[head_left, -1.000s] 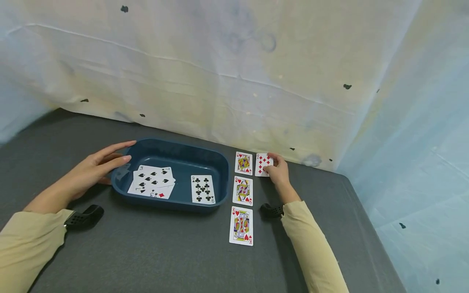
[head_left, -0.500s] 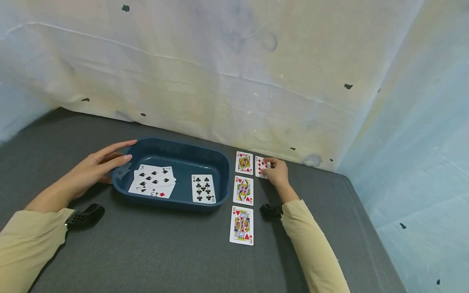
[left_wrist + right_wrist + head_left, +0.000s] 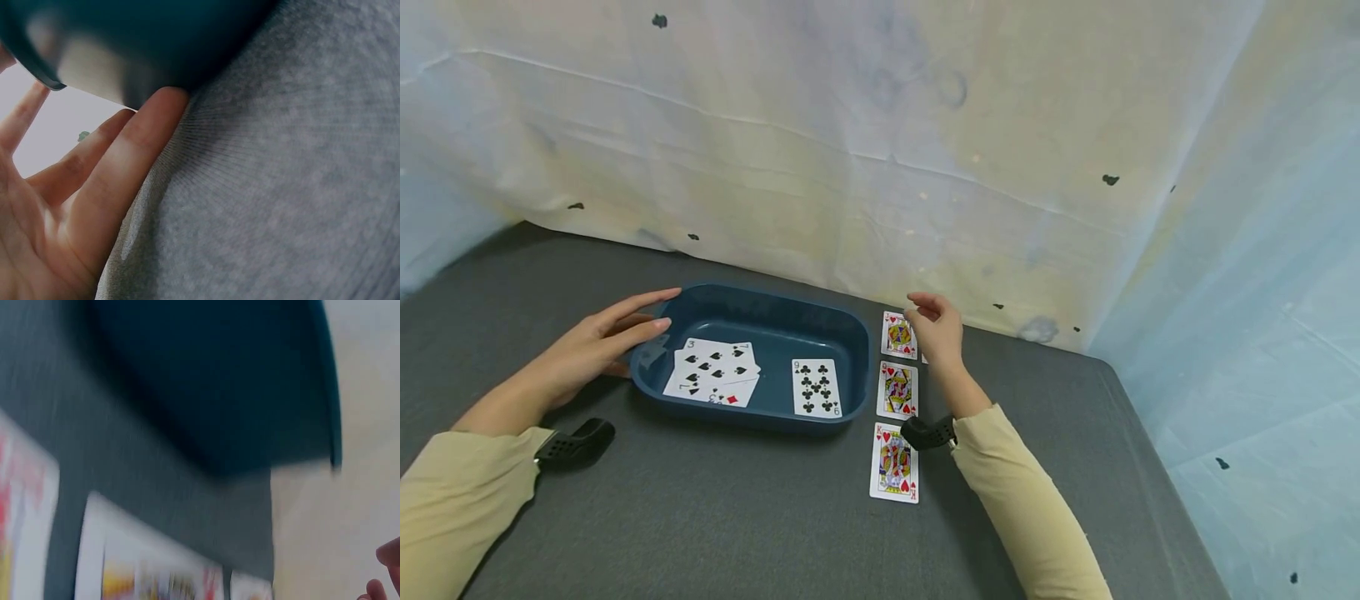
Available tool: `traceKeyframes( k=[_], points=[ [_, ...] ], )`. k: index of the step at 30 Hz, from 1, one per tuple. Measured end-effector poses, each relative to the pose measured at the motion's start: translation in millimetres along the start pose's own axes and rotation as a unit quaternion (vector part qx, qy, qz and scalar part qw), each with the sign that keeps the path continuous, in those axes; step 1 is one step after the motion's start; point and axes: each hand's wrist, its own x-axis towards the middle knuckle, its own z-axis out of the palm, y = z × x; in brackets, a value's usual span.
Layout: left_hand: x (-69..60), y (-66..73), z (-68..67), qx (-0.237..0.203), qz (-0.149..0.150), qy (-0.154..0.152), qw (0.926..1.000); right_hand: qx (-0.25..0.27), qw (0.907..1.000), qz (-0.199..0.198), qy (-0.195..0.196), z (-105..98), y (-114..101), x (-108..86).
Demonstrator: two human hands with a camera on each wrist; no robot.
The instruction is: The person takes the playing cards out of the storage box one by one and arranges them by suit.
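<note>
At the left end of a dark blue tray [image 3: 752, 423], my left hand [image 3: 591, 342] rests its fairly straight fingers on the rim. The left wrist view shows its fingers [image 3: 125, 169] against the tray's outer wall. My right hand [image 3: 938, 333] is over the far end of the laid-out cards, fingers loosely bent, with nothing visible in it. It nearly covers the diamonds card, of which only a white sliver shows. Beside it lie a jack of hearts [image 3: 897, 337], a queen of hearts [image 3: 895, 387] and a king of hearts [image 3: 889, 462], in a column.
Inside the tray are a nine of clubs [image 3: 816, 388] and a fanned group of spades and other cards [image 3: 711, 371]. The dark grey table [image 3: 737, 517] meets a pale hanging sheet [image 3: 820, 167] at the back. The right wrist view is blurred.
The right hand has let go of the diamonds card, lifted, and moved left toward the jack and tray. That card is now mostly hidden. The left hand and tray stay put.
</note>
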Motion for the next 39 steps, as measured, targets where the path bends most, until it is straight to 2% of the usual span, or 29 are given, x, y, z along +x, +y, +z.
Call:
traceKeyframes(
  k=[8,13,19,24,27,31,39],
  points=[
    [-0.2,0.8,1.1,-0.004,0.002,0.0,1.0,0.062,0.9969,-0.026,-0.041,36,-37,-19.9],
    [0.2,0.8,2.1,-0.006,0.007,0.001,1.0,0.068,0.9942,-0.032,-0.077,59,-53,-31.7],
    [0.9,1.3,3.9,-0.009,0.01,-0.001,0.9999,0.056,0.989,-0.025,-0.135,80,-61,-47.2],
    [3.2,2.8,5.7,-0.003,0.01,0.001,0.9999,-0.021,0.9799,0.003,-0.198,92,-61,-58.1],
    [4.7,3.1,6.4,-0.002,0.006,-0.001,1.0,-0.09,0.9691,0.016,-0.229,98,-59,-63.7],
    [5.1,2.8,7.0,-0.004,0.004,-0.005,1.0,-0.152,0.9552,0.028,-0.252,103,-56,-69.7],
    [2.5,2.7,4.9,-0.004,0.01,-0.004,0.9999,-0.207,0.9313,0.025,-0.299,108,-53,-73.7]
  ],
)
